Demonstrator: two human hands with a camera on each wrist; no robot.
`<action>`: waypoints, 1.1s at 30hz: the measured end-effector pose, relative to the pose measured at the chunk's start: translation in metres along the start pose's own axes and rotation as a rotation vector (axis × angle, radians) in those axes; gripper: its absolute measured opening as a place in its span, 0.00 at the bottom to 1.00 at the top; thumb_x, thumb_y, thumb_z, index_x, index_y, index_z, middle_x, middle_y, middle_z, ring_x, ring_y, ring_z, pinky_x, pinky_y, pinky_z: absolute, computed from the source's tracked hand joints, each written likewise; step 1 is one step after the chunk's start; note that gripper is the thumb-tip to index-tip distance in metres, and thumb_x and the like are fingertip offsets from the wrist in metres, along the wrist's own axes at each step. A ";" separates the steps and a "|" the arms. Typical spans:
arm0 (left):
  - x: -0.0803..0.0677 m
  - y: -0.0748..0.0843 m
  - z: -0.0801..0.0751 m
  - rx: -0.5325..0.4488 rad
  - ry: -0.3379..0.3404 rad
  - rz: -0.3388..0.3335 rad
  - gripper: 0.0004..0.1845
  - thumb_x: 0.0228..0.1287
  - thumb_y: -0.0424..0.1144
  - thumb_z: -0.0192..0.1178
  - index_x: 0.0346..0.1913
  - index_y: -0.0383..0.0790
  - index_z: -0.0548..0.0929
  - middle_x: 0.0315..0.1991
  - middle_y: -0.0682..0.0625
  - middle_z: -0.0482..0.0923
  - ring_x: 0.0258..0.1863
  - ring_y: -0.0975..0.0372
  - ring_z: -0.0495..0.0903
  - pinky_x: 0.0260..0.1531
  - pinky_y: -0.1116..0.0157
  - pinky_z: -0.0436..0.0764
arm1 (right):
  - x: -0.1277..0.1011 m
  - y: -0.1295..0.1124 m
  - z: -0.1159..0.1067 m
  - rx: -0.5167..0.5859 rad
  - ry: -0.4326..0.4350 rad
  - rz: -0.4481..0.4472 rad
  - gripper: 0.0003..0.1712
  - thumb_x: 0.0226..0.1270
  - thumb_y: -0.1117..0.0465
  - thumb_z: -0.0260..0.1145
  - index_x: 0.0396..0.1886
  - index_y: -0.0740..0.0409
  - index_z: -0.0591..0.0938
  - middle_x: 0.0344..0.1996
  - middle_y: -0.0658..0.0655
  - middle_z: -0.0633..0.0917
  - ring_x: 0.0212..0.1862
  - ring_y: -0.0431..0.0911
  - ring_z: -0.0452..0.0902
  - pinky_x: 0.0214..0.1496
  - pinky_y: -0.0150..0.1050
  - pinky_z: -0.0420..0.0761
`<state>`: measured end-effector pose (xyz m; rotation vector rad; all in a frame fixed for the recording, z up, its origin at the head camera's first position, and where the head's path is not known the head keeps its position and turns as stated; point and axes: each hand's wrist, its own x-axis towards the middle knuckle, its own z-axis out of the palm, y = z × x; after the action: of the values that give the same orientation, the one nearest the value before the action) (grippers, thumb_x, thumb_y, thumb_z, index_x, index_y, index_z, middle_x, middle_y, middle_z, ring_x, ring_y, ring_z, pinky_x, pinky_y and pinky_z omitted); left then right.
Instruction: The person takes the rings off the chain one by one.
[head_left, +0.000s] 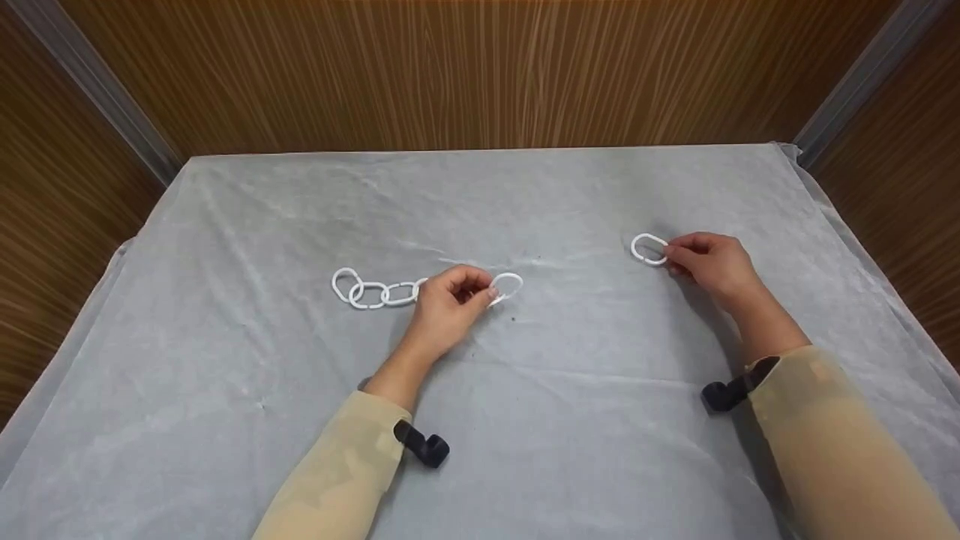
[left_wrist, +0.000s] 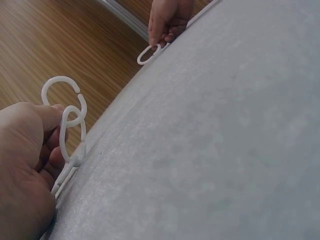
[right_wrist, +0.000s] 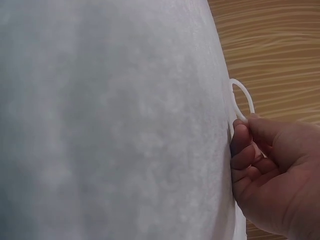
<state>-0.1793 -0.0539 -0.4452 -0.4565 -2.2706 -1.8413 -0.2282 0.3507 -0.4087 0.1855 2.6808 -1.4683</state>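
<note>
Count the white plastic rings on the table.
6, perhaps more under the hand. Five form the chain held by the left hand: four left of it, one ring to its right. The right hand pinches a separate loose ring.

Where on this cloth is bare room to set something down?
Bare cloth spans the far side by the wooden wall, the gap between left hand and right hand, and the near middle. Crowded: the chain and loose ring.
</note>
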 end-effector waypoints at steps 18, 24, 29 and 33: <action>0.000 0.001 0.000 0.014 -0.005 -0.019 0.04 0.66 0.29 0.72 0.41 0.34 0.89 0.34 0.51 0.85 0.32 0.63 0.78 0.35 0.69 0.77 | -0.001 0.000 0.002 -0.046 0.019 -0.016 0.24 0.78 0.52 0.70 0.60 0.68 0.85 0.32 0.42 0.86 0.35 0.35 0.80 0.37 0.28 0.79; 0.000 0.001 -0.001 0.007 -0.002 -0.027 0.04 0.66 0.30 0.73 0.42 0.35 0.89 0.34 0.51 0.85 0.32 0.63 0.78 0.35 0.69 0.77 | -0.001 0.000 0.002 -0.042 0.014 -0.005 0.24 0.78 0.53 0.69 0.62 0.66 0.84 0.34 0.42 0.87 0.36 0.34 0.80 0.38 0.28 0.80; 0.000 0.001 0.000 0.018 -0.006 -0.023 0.04 0.66 0.30 0.73 0.42 0.35 0.89 0.33 0.52 0.85 0.31 0.63 0.78 0.34 0.69 0.76 | -0.004 -0.001 0.000 -0.041 0.024 -0.010 0.24 0.78 0.54 0.69 0.62 0.67 0.84 0.33 0.41 0.87 0.36 0.33 0.81 0.40 0.28 0.81; 0.001 0.001 -0.001 0.019 -0.006 -0.024 0.04 0.67 0.30 0.72 0.42 0.35 0.89 0.33 0.52 0.85 0.31 0.63 0.78 0.34 0.69 0.76 | -0.006 -0.009 0.000 -0.032 0.029 0.003 0.25 0.78 0.52 0.69 0.63 0.65 0.84 0.34 0.43 0.88 0.36 0.36 0.81 0.41 0.29 0.81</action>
<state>-0.1794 -0.0543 -0.4438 -0.4340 -2.3053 -1.8300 -0.2232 0.3457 -0.4006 0.2106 2.7228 -1.4323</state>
